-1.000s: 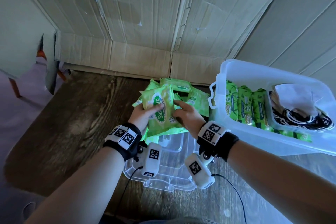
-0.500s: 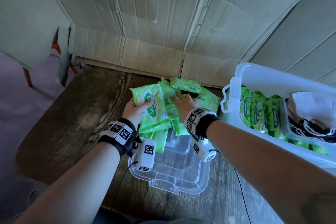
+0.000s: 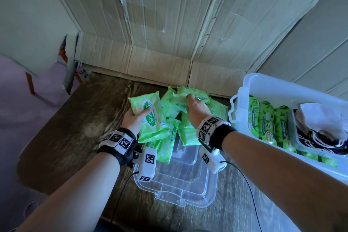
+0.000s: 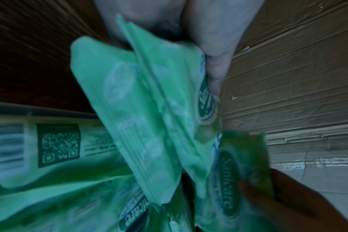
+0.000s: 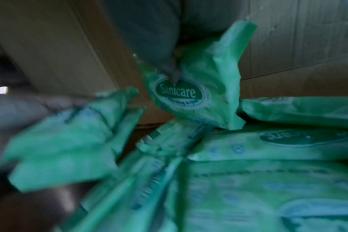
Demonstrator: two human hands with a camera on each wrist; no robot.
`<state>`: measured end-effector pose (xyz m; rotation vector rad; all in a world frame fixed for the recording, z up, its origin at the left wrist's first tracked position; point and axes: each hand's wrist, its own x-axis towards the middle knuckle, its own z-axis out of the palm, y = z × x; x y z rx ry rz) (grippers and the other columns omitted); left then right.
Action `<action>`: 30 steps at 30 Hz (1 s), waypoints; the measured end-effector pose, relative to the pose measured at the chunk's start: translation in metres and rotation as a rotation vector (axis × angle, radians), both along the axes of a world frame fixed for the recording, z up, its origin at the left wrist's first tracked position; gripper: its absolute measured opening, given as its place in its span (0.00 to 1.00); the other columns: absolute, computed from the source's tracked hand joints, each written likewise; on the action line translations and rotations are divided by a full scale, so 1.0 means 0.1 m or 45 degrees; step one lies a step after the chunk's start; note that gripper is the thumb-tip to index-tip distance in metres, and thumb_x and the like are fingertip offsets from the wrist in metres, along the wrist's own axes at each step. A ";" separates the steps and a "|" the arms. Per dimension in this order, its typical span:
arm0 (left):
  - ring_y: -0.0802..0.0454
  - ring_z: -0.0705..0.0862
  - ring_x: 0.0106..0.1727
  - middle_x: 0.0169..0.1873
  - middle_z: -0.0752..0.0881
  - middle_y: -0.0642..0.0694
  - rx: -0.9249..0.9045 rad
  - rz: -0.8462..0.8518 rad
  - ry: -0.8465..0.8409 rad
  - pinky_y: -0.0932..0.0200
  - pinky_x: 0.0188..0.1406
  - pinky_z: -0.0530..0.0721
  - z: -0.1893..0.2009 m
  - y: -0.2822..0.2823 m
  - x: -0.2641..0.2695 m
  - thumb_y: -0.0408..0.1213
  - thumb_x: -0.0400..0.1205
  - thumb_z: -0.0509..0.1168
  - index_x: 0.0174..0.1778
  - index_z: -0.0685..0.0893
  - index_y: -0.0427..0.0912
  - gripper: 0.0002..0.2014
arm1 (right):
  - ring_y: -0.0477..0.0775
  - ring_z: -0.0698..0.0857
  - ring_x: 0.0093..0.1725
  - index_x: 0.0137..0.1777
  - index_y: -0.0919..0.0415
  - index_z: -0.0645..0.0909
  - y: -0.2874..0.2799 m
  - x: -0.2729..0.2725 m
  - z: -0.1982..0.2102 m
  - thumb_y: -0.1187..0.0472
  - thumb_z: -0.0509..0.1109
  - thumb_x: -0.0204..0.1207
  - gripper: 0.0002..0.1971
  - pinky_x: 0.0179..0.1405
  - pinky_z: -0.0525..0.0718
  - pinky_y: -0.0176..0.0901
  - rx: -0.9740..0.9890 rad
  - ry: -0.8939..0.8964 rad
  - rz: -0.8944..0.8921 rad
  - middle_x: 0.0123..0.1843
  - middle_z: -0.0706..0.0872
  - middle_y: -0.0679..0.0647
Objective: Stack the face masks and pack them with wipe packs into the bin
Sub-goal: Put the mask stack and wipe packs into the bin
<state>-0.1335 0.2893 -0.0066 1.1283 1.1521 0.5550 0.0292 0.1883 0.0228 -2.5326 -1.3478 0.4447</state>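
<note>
Green wipe packs hide fingers of both hands.

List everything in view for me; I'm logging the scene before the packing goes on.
wipe packs on the table: several, exact count unclear, light green, piled mid-table
wipe packs in the bin: at least three, darker green, standing in a row
face masks: stack, white with dark straps, bin's right end
bin: one, white translucent, right
lid: one, clear, near edge, partly under packs
table: one, dark wood
cardboard: tan sheets, behind
left hand: holds a pack
right hand: pinches a pack
</note>
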 end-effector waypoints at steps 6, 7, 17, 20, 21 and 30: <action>0.48 0.82 0.47 0.48 0.83 0.45 -0.057 -0.039 -0.005 0.56 0.50 0.76 0.22 -0.27 0.11 0.45 0.82 0.65 0.57 0.80 0.41 0.13 | 0.47 0.72 0.28 0.73 0.64 0.61 -0.24 -0.12 0.32 0.64 0.62 0.81 0.22 0.22 0.68 0.37 0.497 0.650 -0.353 0.47 0.79 0.60; 0.47 0.82 0.48 0.50 0.84 0.44 -0.066 -0.072 -0.012 0.54 0.51 0.77 0.23 -0.31 0.13 0.46 0.83 0.63 0.59 0.80 0.39 0.16 | 0.47 0.72 0.27 0.75 0.61 0.60 -0.32 -0.15 0.35 0.63 0.63 0.81 0.25 0.23 0.70 0.36 0.485 0.719 -0.329 0.50 0.80 0.60; 0.40 0.80 0.66 0.65 0.82 0.37 -0.052 -0.544 0.147 0.47 0.69 0.74 0.27 -1.14 0.25 0.50 0.86 0.55 0.66 0.80 0.40 0.21 | 0.73 0.79 0.62 0.81 0.55 0.52 -1.53 -0.15 0.33 0.60 0.57 0.84 0.28 0.59 0.80 0.64 0.277 0.651 -0.122 0.69 0.77 0.70; 0.41 0.83 0.59 0.60 0.84 0.37 -0.283 -0.558 0.108 0.44 0.66 0.76 0.36 -1.47 0.26 0.60 0.84 0.50 0.63 0.82 0.43 0.27 | 0.64 0.75 0.71 0.81 0.56 0.55 -1.93 -0.09 0.25 0.60 0.60 0.83 0.28 0.69 0.73 0.57 0.193 0.660 -0.067 0.76 0.70 0.61; 0.41 0.83 0.58 0.58 0.85 0.38 -0.400 -0.569 0.059 0.44 0.65 0.76 0.38 -1.58 0.27 0.61 0.83 0.50 0.61 0.82 0.46 0.27 | 0.62 0.73 0.73 0.80 0.56 0.57 -2.05 -0.06 0.21 0.59 0.61 0.82 0.28 0.72 0.71 0.57 0.171 0.677 -0.061 0.77 0.70 0.60; 0.42 0.76 0.70 0.72 0.74 0.44 -0.046 -1.332 0.489 0.41 0.69 0.75 -0.04 -2.40 0.57 0.68 0.41 0.80 0.77 0.67 0.42 0.68 | 0.50 0.76 0.69 0.76 0.47 0.67 -3.18 0.00 0.06 0.59 0.75 0.72 0.33 0.61 0.73 0.35 0.060 0.694 -0.242 0.71 0.78 0.51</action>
